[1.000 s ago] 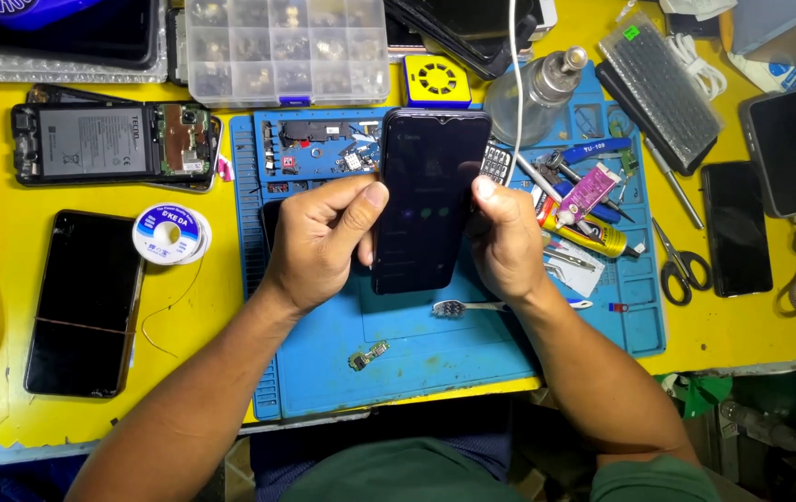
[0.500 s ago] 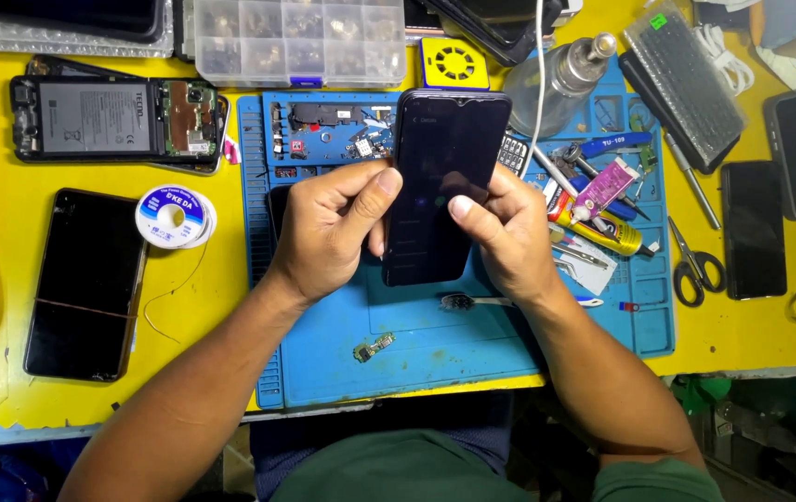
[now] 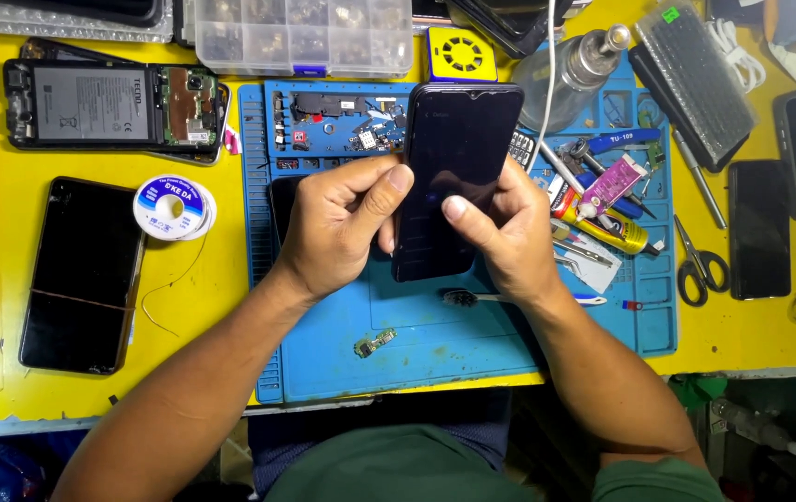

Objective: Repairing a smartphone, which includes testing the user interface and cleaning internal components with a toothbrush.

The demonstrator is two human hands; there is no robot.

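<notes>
My left hand [image 3: 337, 228] and right hand [image 3: 500, 237] grasp black smartphone [image 3: 453, 177] above blue repair mat [image 3: 435, 344], thumbs pressing screen. Risk: uneven thumb pressure cracks glass; loose grip drops phone onto toothbrush [image 3: 509, 298].

**Clutter around my work**

On my yellow surface [image 3: 184, 307] lies a blue mat [image 3: 472, 353]. Upper left of the frame: an opened phone [image 3: 110, 104]. Below it, a solder spool [image 3: 173, 206] and a dark phone [image 3: 82, 274]. Right: scissors [image 3: 695, 265], a glue tube [image 3: 607, 228]. Top: a clear parts box [image 3: 305, 35].
</notes>
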